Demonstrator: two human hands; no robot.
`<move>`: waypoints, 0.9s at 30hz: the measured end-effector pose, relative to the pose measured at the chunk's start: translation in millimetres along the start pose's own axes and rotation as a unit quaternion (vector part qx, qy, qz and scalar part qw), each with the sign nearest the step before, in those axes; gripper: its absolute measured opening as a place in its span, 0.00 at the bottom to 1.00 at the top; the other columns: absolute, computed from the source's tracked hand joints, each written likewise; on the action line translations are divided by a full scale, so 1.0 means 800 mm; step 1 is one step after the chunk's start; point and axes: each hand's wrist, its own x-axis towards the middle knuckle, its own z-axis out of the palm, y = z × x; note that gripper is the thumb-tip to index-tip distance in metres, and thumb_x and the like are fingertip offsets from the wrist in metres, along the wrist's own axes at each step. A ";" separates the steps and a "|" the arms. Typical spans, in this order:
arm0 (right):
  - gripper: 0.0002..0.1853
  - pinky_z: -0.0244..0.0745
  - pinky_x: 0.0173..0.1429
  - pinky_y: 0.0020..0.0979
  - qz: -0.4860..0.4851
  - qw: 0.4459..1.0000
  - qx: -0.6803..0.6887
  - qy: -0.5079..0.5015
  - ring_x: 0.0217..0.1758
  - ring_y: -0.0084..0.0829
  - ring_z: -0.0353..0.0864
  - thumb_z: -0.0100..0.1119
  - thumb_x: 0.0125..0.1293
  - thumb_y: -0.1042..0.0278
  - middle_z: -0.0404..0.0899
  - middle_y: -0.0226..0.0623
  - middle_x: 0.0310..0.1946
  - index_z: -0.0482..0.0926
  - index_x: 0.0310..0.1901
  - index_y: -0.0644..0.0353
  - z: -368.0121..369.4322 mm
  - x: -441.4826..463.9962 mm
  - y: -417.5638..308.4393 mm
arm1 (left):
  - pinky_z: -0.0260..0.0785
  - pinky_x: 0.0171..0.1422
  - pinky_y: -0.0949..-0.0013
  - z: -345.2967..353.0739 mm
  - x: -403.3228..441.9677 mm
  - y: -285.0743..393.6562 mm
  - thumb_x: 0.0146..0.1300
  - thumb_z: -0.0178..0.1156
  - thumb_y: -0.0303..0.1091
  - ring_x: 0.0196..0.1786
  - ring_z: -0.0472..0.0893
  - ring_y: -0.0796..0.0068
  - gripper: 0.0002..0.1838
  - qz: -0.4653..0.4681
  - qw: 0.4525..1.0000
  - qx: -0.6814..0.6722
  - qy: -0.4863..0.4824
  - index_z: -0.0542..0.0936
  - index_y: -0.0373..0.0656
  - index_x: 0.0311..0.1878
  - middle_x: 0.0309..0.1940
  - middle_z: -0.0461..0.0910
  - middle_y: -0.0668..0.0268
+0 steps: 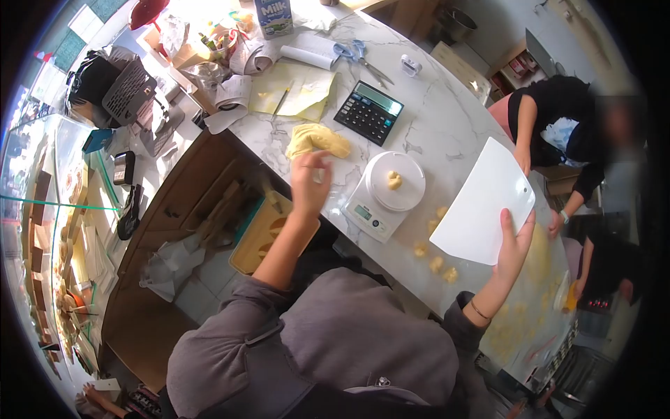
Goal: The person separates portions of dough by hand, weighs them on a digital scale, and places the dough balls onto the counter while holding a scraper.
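A lump of yellow dough (315, 141) lies on the marble-patterned table. My left hand (310, 183) is at the dough's near edge, its fingers curled toward the thumb; anything pinched between them is too small to make out. My right hand (515, 241) grips the lower right edge of a white plastic board (481, 202), holding it tilted above the table. Between my hands stands a white kitchen scale (375, 222) with a small dough piece (394, 181) on its round plate. Several small dough pieces (437, 265) lie beside the scale, some close to the board's edge.
Beyond the scale are a black calculator (368, 112), scissors (361, 59), yellow paper (293, 91) and a milk carton (273, 17). A co-worker's hand (522, 159) is near the board's far edge. Below the table edge sits a wooden board (255, 241).
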 end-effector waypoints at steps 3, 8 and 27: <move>0.29 0.61 0.61 0.29 -0.004 1.000 0.004 0.015 0.57 0.29 0.68 0.58 0.63 0.71 0.68 0.40 0.56 0.58 0.63 0.66 -0.007 -0.004 -0.001 | 0.69 0.44 0.66 -0.038 0.009 -0.049 0.49 0.63 0.24 0.39 0.77 0.63 0.14 -0.027 0.993 0.112 0.006 0.78 0.38 0.42 0.35 0.77 0.58; 0.29 0.61 0.61 0.29 -0.004 1.000 0.015 0.017 0.57 0.28 0.68 0.57 0.63 0.71 0.68 0.40 0.55 0.57 0.63 0.67 -0.010 -0.012 -0.005 | 0.72 0.44 0.68 -0.042 0.010 -0.070 0.47 0.68 0.28 0.39 0.79 0.66 0.23 -0.076 0.985 0.119 -0.099 0.77 0.36 0.49 0.45 0.75 0.53; 0.30 0.73 0.33 0.43 -0.174 0.892 -0.253 -0.333 0.30 0.55 0.79 0.57 0.58 0.69 0.76 0.59 0.25 0.57 0.60 0.68 0.294 -0.021 0.013 | 0.69 0.31 0.78 -0.077 -0.005 -0.073 0.52 0.64 0.26 0.25 0.75 0.79 0.07 -0.147 0.984 -0.015 -0.103 0.80 0.34 0.34 0.33 0.81 0.62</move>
